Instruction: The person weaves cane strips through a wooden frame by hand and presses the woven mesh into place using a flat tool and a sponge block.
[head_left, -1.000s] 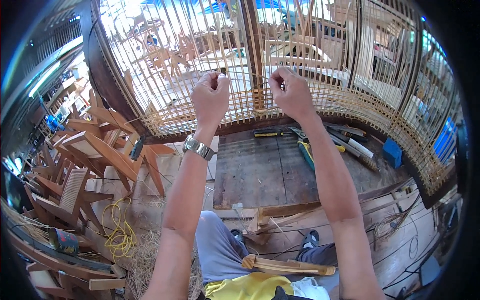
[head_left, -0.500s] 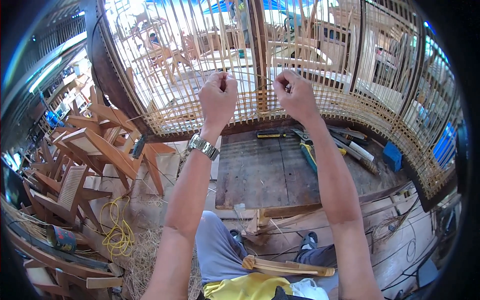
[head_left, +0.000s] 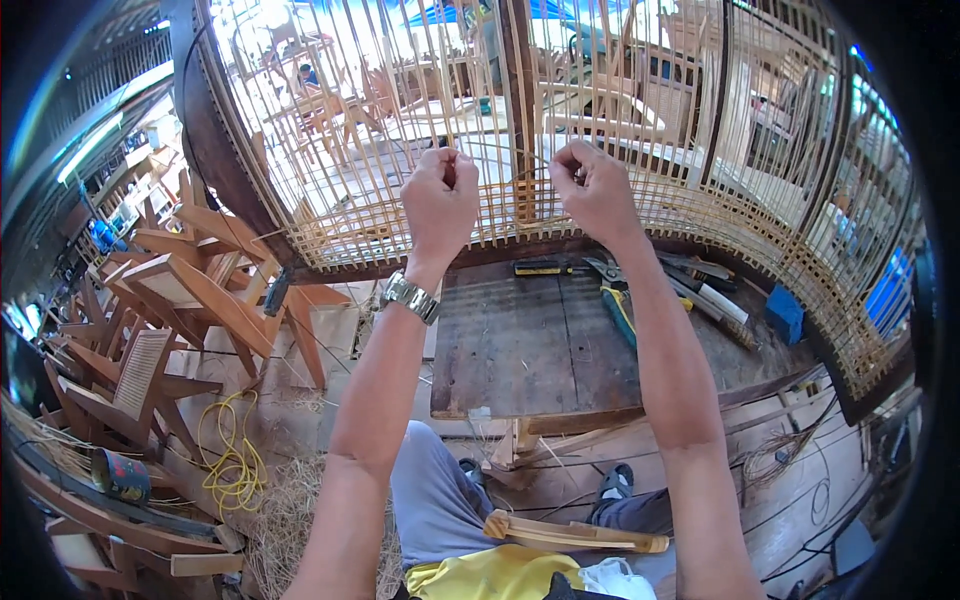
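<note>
bare left hand (head_left: 438, 208), bare right hand (head_left: 596, 196): you're pinching a thin tan cane strand (head_left: 538, 156), ideally tensioning it evenly.

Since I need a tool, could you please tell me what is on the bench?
A yellow-black tool, green-handled pliers, more tools and a blue block lie on the bench. Anything behind the right forearm cannot be seen.

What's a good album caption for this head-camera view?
Left hand and right hand pinch a thin cane strand before a partly woven cane panel, a wooden worktable below.
</note>
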